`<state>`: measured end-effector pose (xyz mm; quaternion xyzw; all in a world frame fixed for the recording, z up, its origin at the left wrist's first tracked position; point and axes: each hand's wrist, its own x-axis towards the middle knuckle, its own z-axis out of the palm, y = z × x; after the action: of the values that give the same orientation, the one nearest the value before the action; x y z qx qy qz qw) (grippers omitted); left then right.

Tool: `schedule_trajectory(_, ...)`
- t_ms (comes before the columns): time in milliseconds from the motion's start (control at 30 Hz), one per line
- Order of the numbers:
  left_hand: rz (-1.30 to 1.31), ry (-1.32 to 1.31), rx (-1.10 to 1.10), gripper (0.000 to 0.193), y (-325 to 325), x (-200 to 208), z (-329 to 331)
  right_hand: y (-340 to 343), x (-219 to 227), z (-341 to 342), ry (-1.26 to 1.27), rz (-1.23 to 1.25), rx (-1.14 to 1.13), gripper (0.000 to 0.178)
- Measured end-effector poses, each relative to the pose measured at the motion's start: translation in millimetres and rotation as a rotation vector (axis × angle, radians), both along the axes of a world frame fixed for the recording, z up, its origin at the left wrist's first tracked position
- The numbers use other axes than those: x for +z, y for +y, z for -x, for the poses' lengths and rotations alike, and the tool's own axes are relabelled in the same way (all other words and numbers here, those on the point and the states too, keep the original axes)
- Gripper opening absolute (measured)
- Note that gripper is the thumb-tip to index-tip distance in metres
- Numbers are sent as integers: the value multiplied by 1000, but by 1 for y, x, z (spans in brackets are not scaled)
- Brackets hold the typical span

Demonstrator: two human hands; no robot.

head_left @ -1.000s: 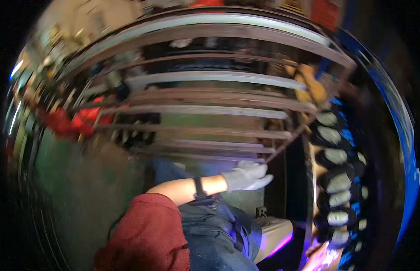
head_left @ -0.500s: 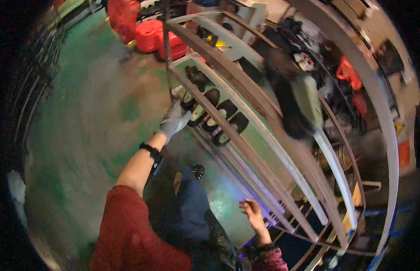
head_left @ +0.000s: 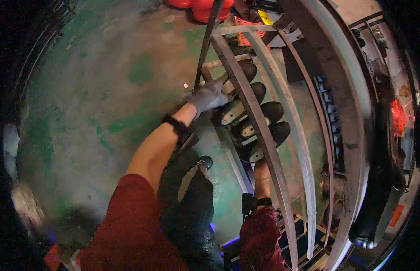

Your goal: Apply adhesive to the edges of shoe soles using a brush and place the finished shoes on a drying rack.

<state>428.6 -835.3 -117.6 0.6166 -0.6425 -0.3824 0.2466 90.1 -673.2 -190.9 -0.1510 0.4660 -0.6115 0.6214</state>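
Several black shoes with pale inserts that look like lasts stand in a row on a metal rack (head_left: pixel 289 90). My left hand, in a grey glove (head_left: pixel 209 97), is closed at the pale heel end of the farthest black shoe (head_left: pixel 249 71). The second black shoe (head_left: pixel 257 92) lies just beside its fingers. My bare right hand (head_left: pixel 261 174) reaches up under a rack rail to the heel end of the nearest black shoe (head_left: pixel 280 132). The shoe and rail hide its fingers. Another black shoe (head_left: pixel 273 110) sits between.
Long rack bars curve down the right side, above and beside my hands. Red round containers (head_left: pixel 212 10) and an orange crate (head_left: pixel 248 31) stand at the far end. A large dark object (head_left: pixel 379 180) lies along the right. My foot (head_left: pixel 204 161) is on the green floor.
My right hand has come up from low beside the rack to the nearest shoe. My left hand stays at the farthest shoe. The view has shifted closer to the row.
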Motion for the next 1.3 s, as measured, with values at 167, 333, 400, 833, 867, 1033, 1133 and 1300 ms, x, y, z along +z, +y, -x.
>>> schedule_trajectory(167, -44, 446, 114, 75, 30, 12, -14, -28, 51, -28, -359, 158, 198, 78)
schedule_trajectory(333, -437, 984, 166, 45, 21, -6, -17, -52, 78, -56, -609, 298, 365, 89)
schedule_trajectory(400, -352, 934, 109, 45, 28, -4, -9, -58, 79, -63, -676, 338, 401, 93)
schedule_trajectory(833, -442, 1498, 246, 40, 133, 58, 12, 24, 44, -46, -65, -67, 13, 84)
schedule_trajectory(867, -419, 1502, 156, 39, 146, 68, 10, 43, 47, -48, -29, -109, -28, 83)
schedule_trajectory(1033, -639, 1424, 173, 36, 206, 119, 13, 142, 81, -54, -145, -192, -238, 64)
schedule_trajectory(1133, -682, 1416, 52, 39, 274, 163, 18, 213, 132, -47, -192, -249, -302, 61)
schedule_trajectory(1300, -681, 1116, -178, 51, 390, 221, 27, 353, 232, -37, -348, -467, -379, 59)
